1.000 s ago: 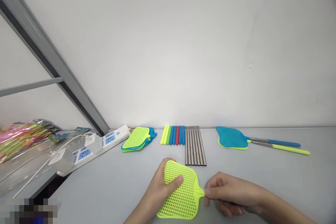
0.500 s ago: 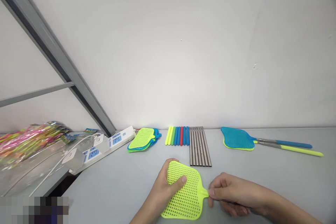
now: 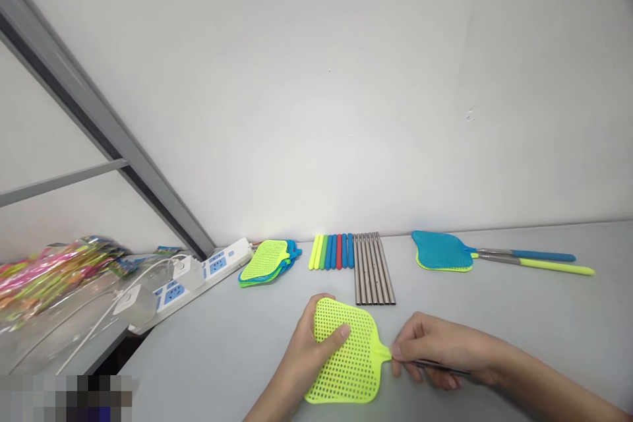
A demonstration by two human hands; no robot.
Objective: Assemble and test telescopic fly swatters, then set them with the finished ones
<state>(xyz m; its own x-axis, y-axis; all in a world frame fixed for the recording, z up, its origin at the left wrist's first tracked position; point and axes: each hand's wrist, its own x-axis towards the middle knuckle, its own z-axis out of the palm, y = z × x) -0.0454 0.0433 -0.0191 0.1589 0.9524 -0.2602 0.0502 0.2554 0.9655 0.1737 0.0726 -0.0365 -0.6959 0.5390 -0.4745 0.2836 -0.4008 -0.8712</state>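
My left hand [image 3: 316, 349] is closed round the left side of a yellow-green fly swatter head [image 3: 349, 356], thumb on top of the mesh. The neck of the head points right, into the fingertips of my right hand [image 3: 430, 349]. A thin metal tube [image 3: 438, 365] shows under the palm of that hand, its near end at the neck. Fingers hide the join, so I cannot tell how far the neck sits in the tube. Beyond my hands lie a row of metal tubes [image 3: 373, 270] and several coloured handle grips [image 3: 331, 252].
A stack of swatter heads [image 3: 264, 261] lies at the left back, beside a white power strip [image 3: 198, 283] with plugged-in chargers and cables. Two whole fly swatters, a blue one [image 3: 440, 250] over a yellow one, lie at right. Plastic-wrapped colourful items [image 3: 59, 270] sit far left.
The view has shifted slightly. My right hand has turned a little, and the metal tube under it shows more clearly now. My left hand keeps its hold on the swatter head.
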